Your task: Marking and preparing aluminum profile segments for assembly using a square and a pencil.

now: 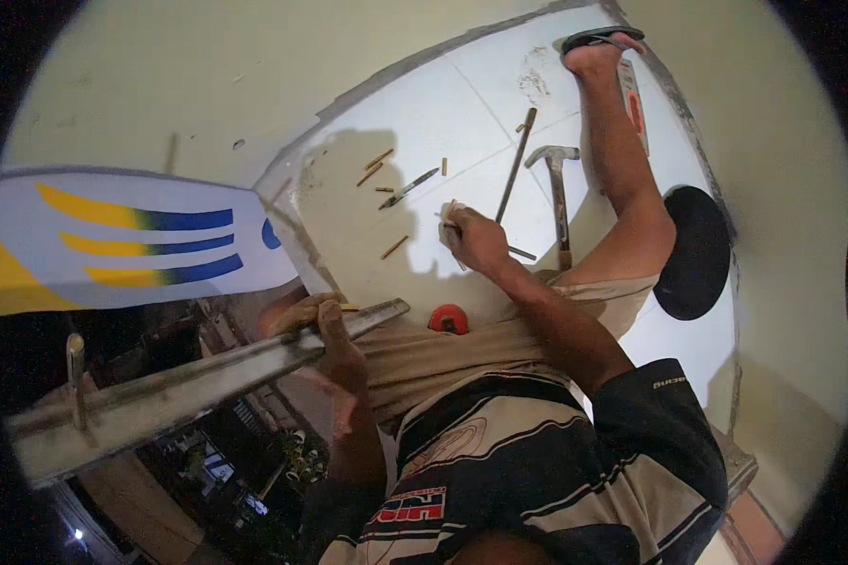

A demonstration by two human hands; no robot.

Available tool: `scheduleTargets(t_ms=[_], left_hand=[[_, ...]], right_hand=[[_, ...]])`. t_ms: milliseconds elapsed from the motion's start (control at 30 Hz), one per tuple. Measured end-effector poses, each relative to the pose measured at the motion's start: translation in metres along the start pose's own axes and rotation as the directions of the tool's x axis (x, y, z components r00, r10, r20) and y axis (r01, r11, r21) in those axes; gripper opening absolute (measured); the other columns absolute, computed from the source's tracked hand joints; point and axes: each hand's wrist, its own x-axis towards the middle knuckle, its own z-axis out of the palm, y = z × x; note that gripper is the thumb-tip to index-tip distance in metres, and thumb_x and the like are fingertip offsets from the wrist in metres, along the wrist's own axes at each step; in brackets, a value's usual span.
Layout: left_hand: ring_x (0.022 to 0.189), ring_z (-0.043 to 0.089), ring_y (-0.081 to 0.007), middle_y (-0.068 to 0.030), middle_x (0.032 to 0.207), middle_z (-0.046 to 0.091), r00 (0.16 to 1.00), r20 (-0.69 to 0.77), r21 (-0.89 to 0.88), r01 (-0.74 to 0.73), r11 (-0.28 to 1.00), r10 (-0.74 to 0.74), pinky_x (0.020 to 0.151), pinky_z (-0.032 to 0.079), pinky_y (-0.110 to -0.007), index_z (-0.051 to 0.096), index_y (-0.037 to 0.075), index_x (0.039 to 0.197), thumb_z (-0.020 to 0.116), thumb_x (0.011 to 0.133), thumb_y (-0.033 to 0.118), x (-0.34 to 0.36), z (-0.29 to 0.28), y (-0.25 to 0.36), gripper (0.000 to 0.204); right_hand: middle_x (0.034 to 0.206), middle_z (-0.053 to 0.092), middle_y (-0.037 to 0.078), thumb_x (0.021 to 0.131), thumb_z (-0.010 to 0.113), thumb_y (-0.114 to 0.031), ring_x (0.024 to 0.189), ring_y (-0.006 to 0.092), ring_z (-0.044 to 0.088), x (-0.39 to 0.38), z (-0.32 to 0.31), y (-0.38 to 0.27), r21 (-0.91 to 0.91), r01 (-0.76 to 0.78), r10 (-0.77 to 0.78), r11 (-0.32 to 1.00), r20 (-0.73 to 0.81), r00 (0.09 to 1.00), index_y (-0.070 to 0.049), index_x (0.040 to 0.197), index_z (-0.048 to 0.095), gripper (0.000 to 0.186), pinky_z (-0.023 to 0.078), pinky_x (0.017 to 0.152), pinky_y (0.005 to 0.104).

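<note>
My left hand is closed round a long, pale, flat-sided bar that slants down to the lower left. By its thumb a short tan stick shows. Over the white floor my right hand is closed in a pinch, with a small tan stick standing out at its fingertips. I cannot make out whether it holds more than one. Left of it lie several short tan sticks and a pen. A red tape measure rests close to my shorts.
To the right lie a claw hammer and a long dark rod. A level lies beyond my outstretched leg, near a black oval pad. A striped white panel stands at the left, above a dark drop with plants.
</note>
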Motion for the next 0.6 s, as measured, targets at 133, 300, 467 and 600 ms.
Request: scheduleTargets(t_ms=[133,300,467,600], left_hand=[[0.084,0.062,-0.0177,-0.0120,0.092,0.064,0.975,-0.081,-0.141,0.195,0.971,-0.207,0.080,0.053,-0.032,0.049,0.007,0.098,0.066,0.091,0.003,-0.008,-0.002,-0.010,0.019],[0.085,0.063,-0.0177,-0.0142,0.096,0.065,0.999,0.046,-0.039,-0.003,0.999,0.004,0.079,0.053,-0.032,0.048,0.007,0.100,0.066,0.091,0.002,-0.006,0.003,-0.007,0.021],[0.088,0.064,-0.0183,-0.0143,0.097,0.065,0.996,0.063,0.000,-0.058,0.998,0.058,0.079,0.053,-0.032,0.047,0.007,0.099,0.066,0.091,0.001,-0.001,0.007,0.010,0.021],[0.088,0.064,-0.0178,-0.0137,0.098,0.065,0.993,0.056,-0.070,-0.100,0.992,0.104,0.080,0.053,-0.031,0.048,0.006,0.100,0.067,0.091,0.000,0.003,0.008,0.005,0.022]], right_hand=[[0.095,0.066,0.013,0.088,0.063,-0.022,0.083,0.0341,0.068,0.002,0.032,-0.026,-0.049,0.270,-0.263,0.962,0.108,0.959,-0.009,0.108,0.066,0.024,0.056,0.070,0.0471],[0.084,0.062,0.011,0.087,0.061,-0.020,0.078,0.0335,0.067,0.011,0.068,-0.034,-0.120,0.394,-0.376,0.911,0.144,0.915,-0.013,0.106,0.064,0.021,0.053,0.063,0.0471],[0.081,0.062,0.014,0.089,0.061,-0.020,0.082,0.0356,0.066,0.014,0.073,-0.029,-0.083,0.388,-0.375,0.918,0.141,0.916,-0.009,0.103,0.065,0.018,0.052,0.066,0.0465],[0.078,0.062,0.007,0.095,0.062,-0.029,0.072,0.0235,0.061,0.011,0.046,-0.039,0.386,0.049,-0.140,0.921,0.210,0.968,-0.004,0.097,0.063,0.024,0.047,0.063,0.0373]])
